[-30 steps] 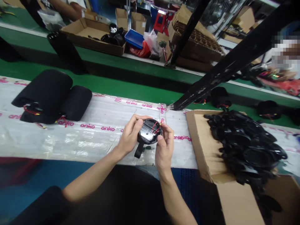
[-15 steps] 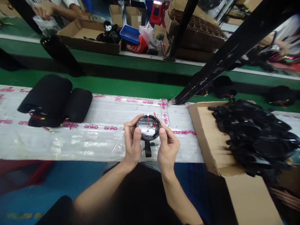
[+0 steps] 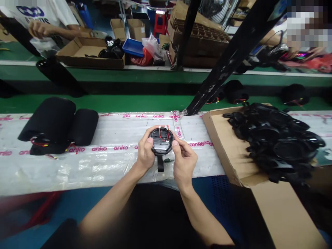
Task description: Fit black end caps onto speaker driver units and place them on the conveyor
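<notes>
Here, the left hand point(image 3: 146, 151) and right hand point(image 3: 185, 159), half-curled, grip a round black part point(image 3: 160, 145) between them.

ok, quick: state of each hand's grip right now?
Left hand: closed, holding the left edge of the round black part.
Right hand: closed, holding the same part's right edge.

Clothing worn: black throughout. Torso garment point(image 3: 155, 221) one even, matte dark mass with a rounded upper outline; weave and cut hard to make out, the lower area being soft with blur. Left sleeve point(image 3: 64, 230) same black, stopping about the elbow, left forearm point(image 3: 109, 204) bare beyond it. Right sleeve point(image 3: 221, 246) only a dark sliver at the bottom border. Right forearm point(image 3: 202, 214) bare, tapering to the wrist. Left hand point(image 3: 145, 150) and right hand point(image 3: 184, 162) both bare
</notes>
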A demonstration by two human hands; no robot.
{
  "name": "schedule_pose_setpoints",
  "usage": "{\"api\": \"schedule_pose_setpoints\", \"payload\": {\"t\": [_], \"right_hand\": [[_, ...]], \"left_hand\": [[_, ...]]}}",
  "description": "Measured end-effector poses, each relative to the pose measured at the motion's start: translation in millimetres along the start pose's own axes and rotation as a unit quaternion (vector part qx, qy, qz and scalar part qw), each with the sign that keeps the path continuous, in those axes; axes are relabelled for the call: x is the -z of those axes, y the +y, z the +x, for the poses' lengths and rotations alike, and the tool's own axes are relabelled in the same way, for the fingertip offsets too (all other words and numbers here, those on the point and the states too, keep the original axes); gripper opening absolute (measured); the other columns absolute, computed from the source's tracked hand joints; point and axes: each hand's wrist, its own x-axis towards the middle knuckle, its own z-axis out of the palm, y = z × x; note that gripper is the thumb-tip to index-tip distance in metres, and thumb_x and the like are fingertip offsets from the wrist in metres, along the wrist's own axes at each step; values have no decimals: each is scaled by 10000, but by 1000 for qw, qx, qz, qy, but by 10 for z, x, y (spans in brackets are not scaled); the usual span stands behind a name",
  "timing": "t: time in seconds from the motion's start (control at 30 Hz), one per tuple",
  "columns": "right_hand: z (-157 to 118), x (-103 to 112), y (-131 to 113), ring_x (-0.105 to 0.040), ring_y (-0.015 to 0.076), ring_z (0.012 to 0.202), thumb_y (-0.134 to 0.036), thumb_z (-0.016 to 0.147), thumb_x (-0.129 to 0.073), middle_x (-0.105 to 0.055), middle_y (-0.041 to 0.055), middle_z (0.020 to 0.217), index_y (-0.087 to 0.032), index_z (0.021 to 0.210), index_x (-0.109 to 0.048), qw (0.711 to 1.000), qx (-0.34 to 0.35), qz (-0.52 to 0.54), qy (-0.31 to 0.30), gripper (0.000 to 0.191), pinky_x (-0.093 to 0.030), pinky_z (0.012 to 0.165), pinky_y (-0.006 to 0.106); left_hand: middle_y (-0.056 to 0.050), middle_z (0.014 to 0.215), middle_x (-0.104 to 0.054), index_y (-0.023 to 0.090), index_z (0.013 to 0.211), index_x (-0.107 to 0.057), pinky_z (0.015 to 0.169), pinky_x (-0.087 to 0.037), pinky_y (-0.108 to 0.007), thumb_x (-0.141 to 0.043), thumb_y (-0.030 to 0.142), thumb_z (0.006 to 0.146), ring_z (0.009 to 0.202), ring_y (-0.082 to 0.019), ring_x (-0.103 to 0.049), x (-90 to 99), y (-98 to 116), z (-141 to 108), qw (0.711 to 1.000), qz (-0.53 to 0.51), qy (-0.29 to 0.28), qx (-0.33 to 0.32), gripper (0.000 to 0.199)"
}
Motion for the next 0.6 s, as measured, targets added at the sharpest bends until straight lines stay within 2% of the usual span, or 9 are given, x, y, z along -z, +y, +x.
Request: {"api": "schedule_pose_setpoints", "payload": {"t": [0.1,0.17,0.23,0.3,0.4,0.43,0.5,0.57,0.6], "right_hand": [[13,35,-24,-752,291,1295,-415,965,-764,-815,83,1333,-251,1143,-823,999,-22,19,-38,249,-526,1211,547],[130,162,-63,-726,295,1338,-444,984,-720,-787,80,1393,-266,1163,-814,993,-39,18,-107,269,-488,1240,564],[399,377,-147,-692,306,1383,-470,1000,-676,-764,79,1436,-273,1138,-818,984,-27,-22,-173,279,-448,1264,583],[847,642,-291,-669,309,1406,-449,995,-679,-765,77,1430,-273,1108,-813,979,28,-88,-181,249,-458,1250,578],[1778,996,-564,-697,284,1352,-385,999,-643,-774,102,1391,-237,1201,-766,957,115,-256,-68,279,-517,1197,508],[2112,1076,-641,-715,260,1317,-372,1007,-610,-772,97,1389,-231,1246,-741,932,98,-346,-40,307,-541,1169,459],[2728,1162,-726,-702,290,1331,-317,979,-659,-748,162,1408,-164,1297,-715,913,62,-403,-9,358,-521,1178,451],[3203,1156,-693,-651,349,1392,-303,902,-795,-711,216,1442,-121,1335,-690,894,22,-448,13,481,-468,1223,487],[3376,1128,-636,-634,373,1404,-306,866,-853,-700,232,1444,-106,1356,-676,884,0,-467,20,558,-463,1225,509]], "left_hand": [[-109,1345,-754,200,1333,-676,1093,-547,-428,-453,605,1060,1261,-307,-698,77,7,-4,999,9,-28,20,537],[-117,1463,-698,223,1422,-640,1179,-507,-449,-439,675,1067,1360,-321,-653,197,13,18,996,2,-81,39,609],[-124,1639,-563,261,1588,-520,1292,-416,-478,-397,803,1027,1511,-347,-544,369,24,53,986,-7,-156,51,790],[-116,1751,-424,291,1702,-367,1371,-303,-498,-375,873,976,1615,-367,-420,577,39,92,974,11,-220,59,931],[-87,1792,-353,333,1729,-310,1390,-260,-541,-563,741,1000,1655,-388,-347,864,49,130,950,103,-282,88,874],[-89,1793,-348,337,1727,-314,1380,-283,-559,-680,671,969,1653,-404,-347,920,46,131,939,138,-300,95,906],[-118,1783,-360,327,1737,-279,1347,-347,-589,-888,551,827,1628,-441,-382,938,33,110,924,188,-319,101,1118],[-162,1733,-441,290,1729,-285,1313,-401,-603,-972,486,720,1571,-454,-471,839,16,76,928,202,-297,98,1236],[-171,1681,-510,275,1701,-339,1290,-435,-601,-974,472,708,1524,-445,-535,765,6,65,937,196,-273,95,1196]]}}
